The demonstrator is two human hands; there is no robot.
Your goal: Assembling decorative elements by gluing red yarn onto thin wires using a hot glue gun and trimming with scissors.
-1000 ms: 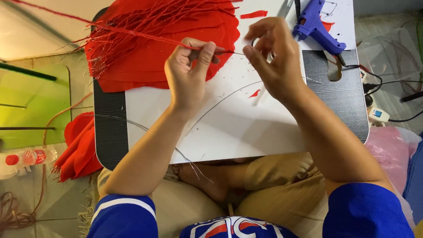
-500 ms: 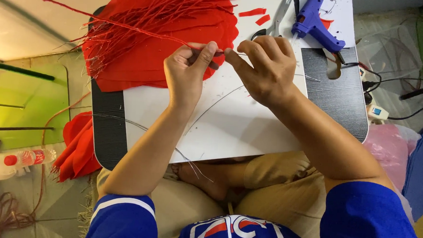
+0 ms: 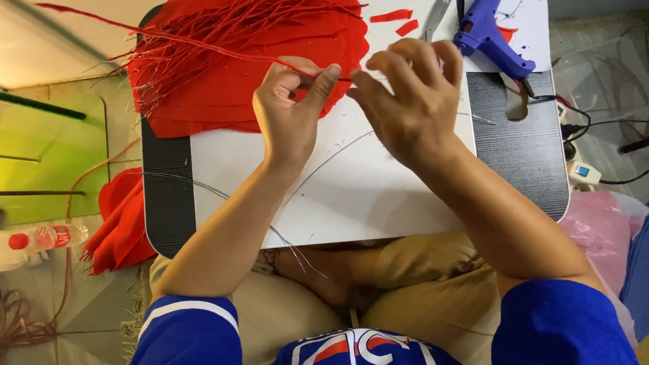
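Observation:
My left hand [image 3: 291, 104] pinches a long thin red-wrapped wire [image 3: 163, 38] that runs from its fingertips up to the far left. My right hand [image 3: 410, 99] is closed beside the left, its fingertips meeting the same wire end near the left thumb. Both hands hover over a white sheet [image 3: 353, 184] lying on a dark lap board [image 3: 165, 197]. Behind the left hand lies a pile of red fabric pieces [image 3: 219, 90] with several red wires on top.
A blue glue gun [image 3: 491, 38] rests at the board's far right, its cord leading to a power strip [image 3: 576, 171]. Thin bare wires [image 3: 292, 250] trail off the board's near edge. Folded red fabric [image 3: 122, 221], a plastic bottle [image 3: 37, 237] and a green mat [image 3: 34, 155] sit left.
My right hand has moved left and down from beside the glue gun to meet the left hand at the wire's end. The left hand stayed in place.

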